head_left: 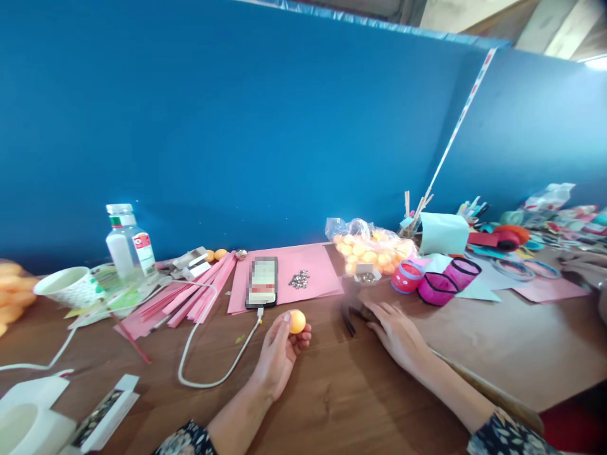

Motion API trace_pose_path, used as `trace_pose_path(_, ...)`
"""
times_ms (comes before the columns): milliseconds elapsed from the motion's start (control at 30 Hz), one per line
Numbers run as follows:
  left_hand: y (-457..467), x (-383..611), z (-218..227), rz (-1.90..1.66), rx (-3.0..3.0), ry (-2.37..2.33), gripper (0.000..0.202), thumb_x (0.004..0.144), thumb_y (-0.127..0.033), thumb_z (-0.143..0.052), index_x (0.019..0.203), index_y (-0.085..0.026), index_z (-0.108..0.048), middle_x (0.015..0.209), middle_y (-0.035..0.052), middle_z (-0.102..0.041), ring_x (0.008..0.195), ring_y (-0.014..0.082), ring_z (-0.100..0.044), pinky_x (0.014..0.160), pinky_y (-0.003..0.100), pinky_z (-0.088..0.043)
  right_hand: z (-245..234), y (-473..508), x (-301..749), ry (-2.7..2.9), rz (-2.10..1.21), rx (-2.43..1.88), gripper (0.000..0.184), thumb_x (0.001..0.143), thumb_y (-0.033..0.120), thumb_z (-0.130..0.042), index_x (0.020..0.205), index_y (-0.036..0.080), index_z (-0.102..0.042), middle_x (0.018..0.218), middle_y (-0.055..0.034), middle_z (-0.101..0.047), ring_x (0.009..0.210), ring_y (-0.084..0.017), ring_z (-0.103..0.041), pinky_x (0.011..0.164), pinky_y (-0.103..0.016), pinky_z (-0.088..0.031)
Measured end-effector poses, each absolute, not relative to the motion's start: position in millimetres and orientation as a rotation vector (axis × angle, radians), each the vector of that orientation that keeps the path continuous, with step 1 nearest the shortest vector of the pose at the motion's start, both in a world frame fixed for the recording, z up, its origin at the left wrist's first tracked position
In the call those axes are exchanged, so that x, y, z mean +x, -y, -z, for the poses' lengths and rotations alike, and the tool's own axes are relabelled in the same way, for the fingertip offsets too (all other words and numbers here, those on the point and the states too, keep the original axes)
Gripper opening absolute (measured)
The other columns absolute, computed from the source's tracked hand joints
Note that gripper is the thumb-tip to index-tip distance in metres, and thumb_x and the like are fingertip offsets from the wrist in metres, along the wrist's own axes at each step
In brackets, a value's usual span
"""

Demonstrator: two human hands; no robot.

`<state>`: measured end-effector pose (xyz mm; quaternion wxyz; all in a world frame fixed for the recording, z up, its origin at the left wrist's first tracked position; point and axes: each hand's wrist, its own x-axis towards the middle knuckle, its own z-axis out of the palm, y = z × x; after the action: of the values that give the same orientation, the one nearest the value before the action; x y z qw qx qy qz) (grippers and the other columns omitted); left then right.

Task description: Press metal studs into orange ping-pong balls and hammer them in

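Note:
My left hand [279, 354] is closed around an orange ball [297, 321] that looks like a ping-pong ball, held between thumb and fingers above the brown table. To its right, my right hand [393, 328] is low over the tabletop, its fingers around a dark curved tool [349, 323] that looks like a claw hammer; motion blurs it and the hand covers part. Just beyond the ball lies a phone [262, 282] on pink sheets [320, 265], with a pile of small shiny metal pieces [300, 279] beside it.
A white cable [190, 347] loops left of my left hand. Pink strips [199, 297], a bottle [130, 243] and a cup [66, 282] stand or lie left. A bag of orange balls [372, 249], a small box [367, 274] and magenta pouches [439, 287] are right. Blue wall [284, 126] behind.

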<state>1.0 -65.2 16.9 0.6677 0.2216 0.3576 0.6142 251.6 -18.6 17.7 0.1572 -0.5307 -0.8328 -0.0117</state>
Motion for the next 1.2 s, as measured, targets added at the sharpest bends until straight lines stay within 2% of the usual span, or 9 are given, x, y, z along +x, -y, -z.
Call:
trace_pose_path(200, 66, 1, -17, -1.385, 0.49, -0.8, 0.034, 0.08, -0.035, -0.054, 0.105, -0.012, -0.054, 0.075, 0.0079, -0.065, 0.064, 0.0108, -0.059, 0.06, 0.022, -0.046, -13, 15, 265, 2.378, 0.047, -1.495, 0.036, 0.084, 0.019, -0.045, 0.12, 0.017, -0.048, 0.107, -0.0109, -0.059, 0.097, -0.024, -0.054, 0.085, -0.038, -0.043)
trace_pose_path(533, 65, 1, -20, -1.389, 0.428, -0.793, 0.035, 0.077, -0.039, -0.057, 0.098, -0.01, -0.059, 0.074, 0.0088, -0.065, 0.063, 0.0112, -0.059, 0.06, 0.022, -0.046, -7, 14, 287, 2.332, 0.182, -1.521, 0.033, 0.084, 0.025, -0.043, 0.115, 0.019, -0.053, 0.104, -0.0101, -0.062, 0.089, -0.023, -0.058, 0.078, -0.037, -0.047)
trace_pose_path(833, 65, 1, -18, -1.389, 0.432, -0.782, 0.036, 0.077, -0.04, -0.056, 0.097, -0.01, -0.058, 0.075, 0.0089, -0.065, 0.064, 0.0112, -0.059, 0.06, 0.022, -0.046, -5, 13, 299, 2.32, 0.244, -1.585, 0.034, 0.083, 0.026, -0.043, 0.115, 0.018, -0.053, 0.106, -0.0094, -0.062, 0.09, -0.023, -0.058, 0.081, -0.037, -0.046)
trace_pose_path(1067, 65, 3, -19, -1.386, 0.462, -0.805, 0.04, 0.075, -0.045, -0.057, 0.096, -0.011, -0.058, 0.072, 0.0074, -0.064, 0.062, 0.0118, -0.058, 0.059, 0.023, -0.045, -38, 20, 261, 2.26, 0.225, -1.476, 0.033, 0.084, 0.026, -0.045, 0.115, 0.019, -0.051, 0.116, -0.009, -0.054, 0.103, -0.024, -0.051, 0.089, -0.039, -0.042)
trace_pose_path(1200, 67, 5, -17, -1.38, 0.538, -0.837, 0.04, 0.075, -0.045, -0.056, 0.096, -0.012, -0.058, 0.074, 0.0085, -0.066, 0.062, 0.0116, -0.058, 0.06, 0.023, -0.044, -62, 19, 212, 2.309, 0.088, -1.271, 0.027, 0.084, 0.021, -0.044, 0.109, 0.022, -0.054, 0.108, -0.0076, -0.058, 0.099, -0.022, -0.052, 0.087, -0.037, -0.042)
